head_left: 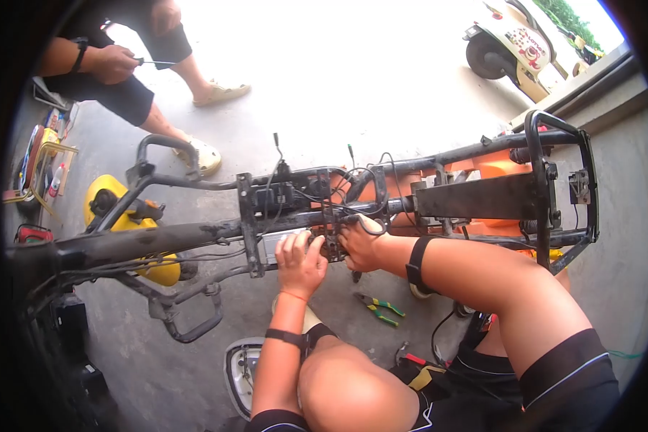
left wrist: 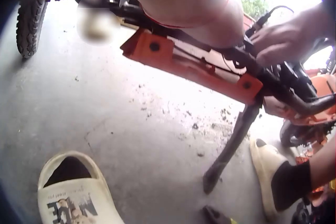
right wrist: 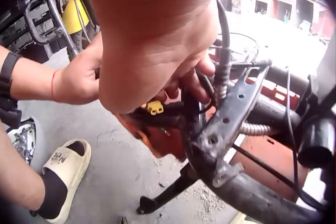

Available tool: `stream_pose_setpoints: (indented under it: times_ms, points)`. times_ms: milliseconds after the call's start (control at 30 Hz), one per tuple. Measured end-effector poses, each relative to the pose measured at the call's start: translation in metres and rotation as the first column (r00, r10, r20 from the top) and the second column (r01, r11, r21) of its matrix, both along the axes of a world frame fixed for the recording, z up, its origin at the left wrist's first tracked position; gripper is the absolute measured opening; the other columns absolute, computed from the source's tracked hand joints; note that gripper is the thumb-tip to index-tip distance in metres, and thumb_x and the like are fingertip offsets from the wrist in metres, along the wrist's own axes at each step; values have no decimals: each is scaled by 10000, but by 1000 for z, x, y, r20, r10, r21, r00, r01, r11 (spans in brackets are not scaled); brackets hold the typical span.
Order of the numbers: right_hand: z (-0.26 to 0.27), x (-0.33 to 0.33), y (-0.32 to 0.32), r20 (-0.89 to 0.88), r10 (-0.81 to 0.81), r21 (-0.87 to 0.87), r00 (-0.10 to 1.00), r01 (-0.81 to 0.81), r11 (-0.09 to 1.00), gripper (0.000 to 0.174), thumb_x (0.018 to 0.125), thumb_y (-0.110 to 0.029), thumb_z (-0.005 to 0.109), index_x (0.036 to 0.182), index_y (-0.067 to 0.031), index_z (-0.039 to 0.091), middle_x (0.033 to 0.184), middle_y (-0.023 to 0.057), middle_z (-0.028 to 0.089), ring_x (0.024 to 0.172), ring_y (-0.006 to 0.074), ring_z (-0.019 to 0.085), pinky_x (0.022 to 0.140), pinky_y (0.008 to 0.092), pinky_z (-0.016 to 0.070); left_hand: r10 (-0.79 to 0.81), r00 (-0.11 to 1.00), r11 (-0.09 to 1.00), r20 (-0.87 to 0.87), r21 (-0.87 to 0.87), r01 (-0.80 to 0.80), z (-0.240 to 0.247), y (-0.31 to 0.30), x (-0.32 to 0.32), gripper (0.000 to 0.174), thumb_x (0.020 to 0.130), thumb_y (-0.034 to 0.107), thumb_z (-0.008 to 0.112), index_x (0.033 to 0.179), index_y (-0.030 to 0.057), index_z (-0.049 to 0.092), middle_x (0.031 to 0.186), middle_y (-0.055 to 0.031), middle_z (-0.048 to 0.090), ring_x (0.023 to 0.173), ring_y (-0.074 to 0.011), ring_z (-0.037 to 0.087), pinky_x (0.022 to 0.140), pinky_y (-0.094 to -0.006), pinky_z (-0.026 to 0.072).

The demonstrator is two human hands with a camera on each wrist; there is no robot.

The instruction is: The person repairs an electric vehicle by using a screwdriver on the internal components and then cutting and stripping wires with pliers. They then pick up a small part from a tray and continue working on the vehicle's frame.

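Observation:
A black tubular frame [head_left: 151, 236] spans the head view from left to right. At its middle, the left hand [head_left: 300, 265] lies against the lower side near a silver finned box [head_left: 275, 245], fingers bent over the edge; its fingertips are partly hidden. Just right of it, the right hand [head_left: 361, 245] reaches in beside a cross bracket, with a black cable looped over it. In the right wrist view, the right hand's [right wrist: 163, 61] fingers curl among cables near a yellow connector [right wrist: 155, 108]; what they hold is hidden. An orange panel [left wrist: 194, 71] hangs below the frame.
Pliers with green and yellow handles [head_left: 379, 308] and a red-handled hammer [head_left: 413, 358] lie below the frame. Another person's hand [head_left: 115, 65] holds a thin tool at the upper left. A yellow part [head_left: 108, 201] sits behind the left end; a white scooter [head_left: 518, 43] stands upper right.

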State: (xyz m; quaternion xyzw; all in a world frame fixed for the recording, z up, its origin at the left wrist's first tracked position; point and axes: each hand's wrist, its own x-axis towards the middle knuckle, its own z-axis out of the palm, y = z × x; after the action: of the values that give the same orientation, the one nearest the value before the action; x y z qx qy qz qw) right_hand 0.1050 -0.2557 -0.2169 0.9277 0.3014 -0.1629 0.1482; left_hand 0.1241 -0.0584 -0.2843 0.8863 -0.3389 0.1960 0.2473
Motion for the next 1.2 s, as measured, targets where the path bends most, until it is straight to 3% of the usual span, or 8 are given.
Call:
stream_pose_setpoints:
  times_ms: [200, 333, 567, 800, 933, 1033, 1133, 1200]
  points:
    - [-35, -32, 6, 162, -98, 100, 982, 83, 992, 487, 816, -276, 578, 1216, -8, 649, 1276, 127, 620, 1248, 259, 521, 1104, 414, 352, -143, 983, 903, -118, 391, 179, 42, -9, 27, 384, 730, 190, 687, 1098, 93, 638, 1231, -62, 565, 1274, -278, 448, 1133, -501, 277]
    - [-41, -32, -6, 281, -187, 351, 941, 80, 933, 467, 846, -230, 552, 1210, 50, 638, 1234, 145, 654, 1251, 257, 539, 1154, 393, 323, -313, 932, 874, -183, 329, 358, 35, 1, 40, 401, 737, 183, 692, 1118, 73, 631, 1224, -66, 570, 1220, -290, 476, 1073, -482, 320]
    - [-40, -18, -12, 127, 142, 45, 982, -149, 988, 561, 861, -312, 565, 1334, -10, 584, 1385, 117, 570, 1366, 284, 438, 1167, 461, 224, -307, 936, 911, -172, 230, 342, 26, 0, 37, 430, 723, 146, 671, 1145, 83, 619, 1216, -60, 580, 1185, -307, 497, 1010, -468, 368]
    - [-37, -20, 2, 129, 25, 25, 991, -29, 999, 583, 890, -342, 555, 1366, -6, 571, 1483, 143, 482, 1440, 319, 333, 1214, 497, 121, -298, 942, 923, -151, 208, 325, 26, -3, 38, 397, 719, 140, 664, 1110, 85, 631, 1204, -57, 587, 1169, -307, 508, 1004, -459, 380]
    - [-34, -15, -17, 142, 165, 134, 976, -185, 974, 519, 837, -264, 534, 1181, 109, 643, 1256, 208, 638, 1284, 349, 518, 1181, 482, 270, -279, 940, 921, -195, 224, 320, 26, -2, 36, 397, 718, 136, 660, 1111, 86, 631, 1197, -58, 589, 1160, -312, 510, 999, -461, 386]
    - [-59, -13, -19, 562, 196, 164, 804, -340, 926, 446, 811, -246, 547, 1058, 99, 682, 1074, 206, 685, 1085, 339, 629, 1083, 451, 404, -291, 938, 922, -189, 208, 328, 27, -3, 39, 396, 717, 136, 661, 1109, 89, 633, 1190, -57, 592, 1150, -314, 514, 995, -460, 390]
    - [-65, -17, -18, 479, 233, 119, 846, -325, 938, 416, 850, -228, 522, 1087, 54, 714, 1146, 189, 687, 1173, 380, 581, 1135, 555, 310, -297, 936, 924, -188, 191, 332, 26, -2, 38, 392, 715, 136, 662, 1104, 92, 635, 1184, -54, 594, 1143, -314, 518, 991, -458, 393]
    - [-67, -15, -18, 461, 213, 148, 861, -312, 939, 417, 846, -228, 519, 1093, 49, 709, 1137, 179, 686, 1175, 361, 582, 1143, 533, 307, -295, 938, 927, -184, 183, 327, 25, -1, 41, 391, 715, 136, 663, 1102, 94, 636, 1181, -52, 595, 1141, -313, 519, 989, -456, 394]
